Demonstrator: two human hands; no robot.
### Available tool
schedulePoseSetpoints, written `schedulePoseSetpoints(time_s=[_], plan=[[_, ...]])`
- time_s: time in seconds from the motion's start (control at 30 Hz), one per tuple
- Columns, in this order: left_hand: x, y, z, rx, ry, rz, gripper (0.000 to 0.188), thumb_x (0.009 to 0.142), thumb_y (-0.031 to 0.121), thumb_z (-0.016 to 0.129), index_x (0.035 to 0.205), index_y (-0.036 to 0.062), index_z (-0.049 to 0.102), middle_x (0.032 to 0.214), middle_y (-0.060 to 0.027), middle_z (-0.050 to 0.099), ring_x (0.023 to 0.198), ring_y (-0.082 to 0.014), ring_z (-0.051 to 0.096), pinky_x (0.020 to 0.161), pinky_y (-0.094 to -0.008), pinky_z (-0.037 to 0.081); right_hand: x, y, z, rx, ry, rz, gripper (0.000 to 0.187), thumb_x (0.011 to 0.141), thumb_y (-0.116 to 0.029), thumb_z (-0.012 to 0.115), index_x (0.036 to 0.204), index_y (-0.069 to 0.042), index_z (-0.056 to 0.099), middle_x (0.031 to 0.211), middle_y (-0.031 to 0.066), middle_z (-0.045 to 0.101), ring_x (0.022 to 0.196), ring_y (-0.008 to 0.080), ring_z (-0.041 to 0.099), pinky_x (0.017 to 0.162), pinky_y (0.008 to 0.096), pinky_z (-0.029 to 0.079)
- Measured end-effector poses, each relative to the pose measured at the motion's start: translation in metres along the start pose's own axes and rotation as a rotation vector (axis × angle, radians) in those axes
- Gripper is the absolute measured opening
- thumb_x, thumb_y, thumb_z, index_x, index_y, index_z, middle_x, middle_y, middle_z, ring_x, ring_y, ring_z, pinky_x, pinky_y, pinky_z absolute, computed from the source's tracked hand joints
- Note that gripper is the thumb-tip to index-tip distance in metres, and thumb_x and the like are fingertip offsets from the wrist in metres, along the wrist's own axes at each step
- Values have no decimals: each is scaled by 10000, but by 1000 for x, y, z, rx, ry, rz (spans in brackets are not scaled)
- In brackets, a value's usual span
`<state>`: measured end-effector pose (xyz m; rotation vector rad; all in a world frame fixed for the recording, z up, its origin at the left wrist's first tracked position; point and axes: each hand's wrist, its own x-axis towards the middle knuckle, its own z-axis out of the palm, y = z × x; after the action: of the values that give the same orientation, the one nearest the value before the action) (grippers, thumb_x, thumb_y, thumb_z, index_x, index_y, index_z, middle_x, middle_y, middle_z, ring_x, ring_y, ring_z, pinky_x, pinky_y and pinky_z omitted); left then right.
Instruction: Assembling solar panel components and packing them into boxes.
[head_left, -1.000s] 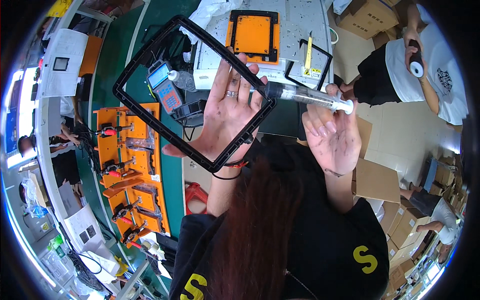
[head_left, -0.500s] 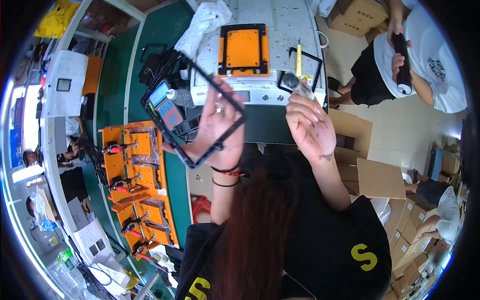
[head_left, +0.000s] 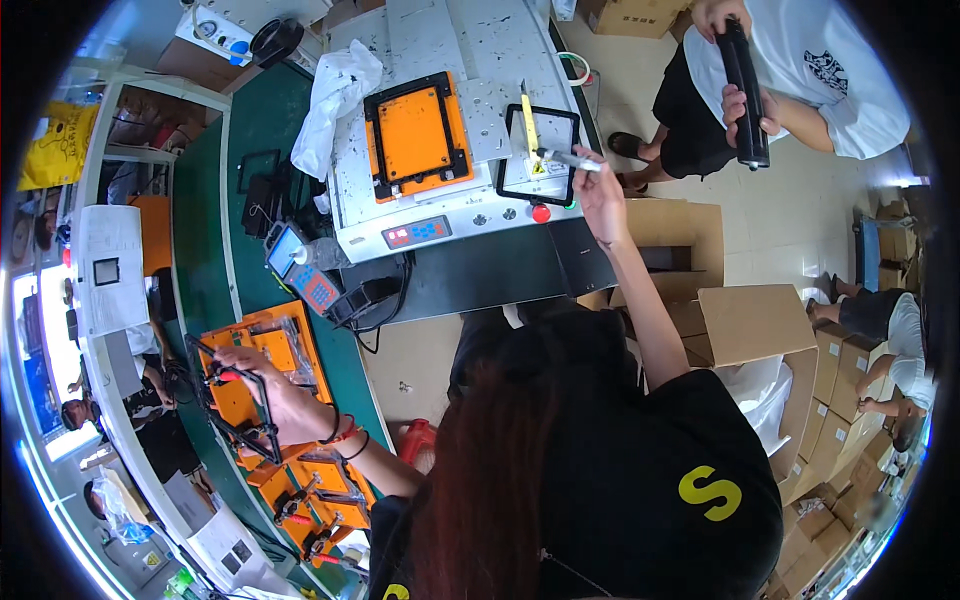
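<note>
Both your hands have swung apart: the left hand (head_left: 277,402), partly curled, holds the frame (head_left: 269,430) by the orange jigs (head_left: 325,365) at left; the right hand (head_left: 602,203) pinches the syringe (head_left: 575,159) near the far machine (head_left: 480,50) (so syringe and frame no longer meet).

1. The held frame (head_left: 270,430) looks like black plastic, smooth with a dull sheen.
2. The syringe (head_left: 570,158) appears to be pale plastic; blur hides its finish.
3. The orange plate (head_left: 414,130) is flat, smooth and matt, like plastic or painted metal.
4. The white machine top (head_left: 480,60) looks like painted metal, speckled with dark marks.
5. The bag (head_left: 342,85) is thin, crinkled white plastic film.
6. The bench (head_left: 345,370) has a smooth, satin green surface.
7. The open carton (head_left: 755,320) is matt brown cardboard.
8. The floor tiles (head_left: 770,230) look smooth and glossy.
9. The black shirt (head_left: 620,450) is soft, matt cloth.
</note>
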<state>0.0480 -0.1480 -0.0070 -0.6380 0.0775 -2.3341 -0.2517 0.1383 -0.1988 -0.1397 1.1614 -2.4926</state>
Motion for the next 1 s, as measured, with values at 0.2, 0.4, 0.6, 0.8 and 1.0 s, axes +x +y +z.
schedulePoseSetpoints(time_s=[0.2, 0.4, 0.6, 0.8, 1.0], plan=[[0, -43, -34, 68, 207, 28, 1166, 558, 263, 811, 1426, -71, 108, 1378, -189, 267, 1301, -327, 278, 1096, -438, 258, -3, 0, 9, -1088, -336, -326, 332, 996, -174, 377, 1269, -35, 505, 1043, 119, 480, 972, 219, 490, 873, 295, 393], [24, -70, -53, 134, 299, -226, 1251, 535, 394, 885, 1432, -58, 140, 1366, -120, 316, 1264, -253, 356, 1063, -376, 320, -1, -3, 17, -1330, -245, -427, 326, 920, -75, 504, 1245, -58, 531, 1010, 135, 479, 943, 274, 502, 845, 349, 418], [48, -69, -68, 42, 330, -376, 1234, 535, 374, 891, 1436, -41, 159, 1361, -95, 317, 1271, -237, 350, 1077, -378, 309, -7, 5, 23, -1412, -158, -511, 347, 865, -80, 585, 1211, -104, 568, 1039, 121, 525, 969, 290, 519, 853, 371, 428], [72, -57, -75, 25, 332, -479, 1241, 530, 369, 893, 1447, -18, 152, 1359, -96, 317, 1275, -238, 345, 1085, -374, 297, -17, 5, 39, -1779, -239, -478, 377, 824, -103, 615, 1195, -170, 591, 1120, 72, 548, 1059, 242, 506, 908, 349, 394], [89, -44, -79, 52, 317, -558, 1093, 626, 338, 843, 1436, 0, 193, 1350, -98, 342, 1258, -237, 368, 1067, -391, 309, -9, 0, 49, -1832, -196, -454, 314, 829, -102, 607, 1139, -151, 622, 1159, 63, 550, 1102, 228, 489, 939, 346, 369]])
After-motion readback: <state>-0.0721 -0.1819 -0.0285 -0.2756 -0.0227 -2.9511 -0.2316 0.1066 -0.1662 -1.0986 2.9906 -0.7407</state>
